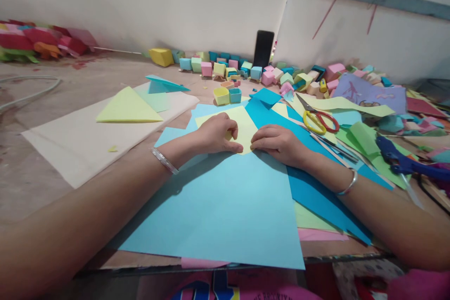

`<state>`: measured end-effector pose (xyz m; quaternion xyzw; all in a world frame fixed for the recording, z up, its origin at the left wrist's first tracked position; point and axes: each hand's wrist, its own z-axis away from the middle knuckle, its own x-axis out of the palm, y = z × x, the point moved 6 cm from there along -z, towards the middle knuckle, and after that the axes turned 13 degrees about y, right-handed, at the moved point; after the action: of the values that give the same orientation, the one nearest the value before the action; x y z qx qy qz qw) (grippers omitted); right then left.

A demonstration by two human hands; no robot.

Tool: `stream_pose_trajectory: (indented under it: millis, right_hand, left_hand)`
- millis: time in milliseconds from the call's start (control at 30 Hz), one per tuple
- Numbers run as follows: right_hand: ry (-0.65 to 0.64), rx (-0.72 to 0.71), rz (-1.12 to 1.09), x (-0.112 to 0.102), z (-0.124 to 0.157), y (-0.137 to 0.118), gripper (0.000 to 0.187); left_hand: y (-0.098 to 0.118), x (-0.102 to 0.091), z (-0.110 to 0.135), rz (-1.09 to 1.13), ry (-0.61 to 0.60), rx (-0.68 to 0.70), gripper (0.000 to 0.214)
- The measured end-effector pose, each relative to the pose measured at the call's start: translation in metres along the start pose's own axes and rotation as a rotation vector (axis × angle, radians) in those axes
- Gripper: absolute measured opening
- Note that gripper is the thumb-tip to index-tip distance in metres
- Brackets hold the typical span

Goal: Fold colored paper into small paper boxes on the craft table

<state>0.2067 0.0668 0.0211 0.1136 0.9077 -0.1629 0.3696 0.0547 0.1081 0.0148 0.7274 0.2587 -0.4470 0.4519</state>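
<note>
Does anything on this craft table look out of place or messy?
Nothing damaged. The paper boxes right of the phone lie tumbled in a heap, while those left of it stand in a row. The light blue sheet sits askew, its corner overhanging the table.

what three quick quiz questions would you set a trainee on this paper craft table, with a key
1. True or false: the left hand and the right hand both rest on the pale yellow paper sheet.
2. Where do the scissors with one yellow and one red handle lie? A) in the left hand B) on the papers to the right of both hands C) on the floor
3. Fill in: the black rectangular phone stands upright against the ____.
Key: 1 true; 2 B; 3 wall
</note>
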Motion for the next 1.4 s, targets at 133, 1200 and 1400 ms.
stream_pose_trajectory:
  millis: [133, 1200, 1400]
  right_hand:
    - [-0.001, 0.021, -0.008, 0.0, 0.0, 0.0, 0.023]
    - [0.024, 0.067, -0.043, 0.003, 0.003, 0.007, 0.02]
    - [-0.023, -0.059, 0.141, 0.002, 0.002, -0.005, 0.023]
  left_hand:
    - [0.001, 0.002, -0.001, -0.02, -0.032, 0.004, 0.037]
    - [0.006, 0.004, 0.005, -0.066, -0.042, 0.074, 0.034]
    - [0.005, 0.006, 0.01, 0.017, 0.005, 0.156, 0.036]
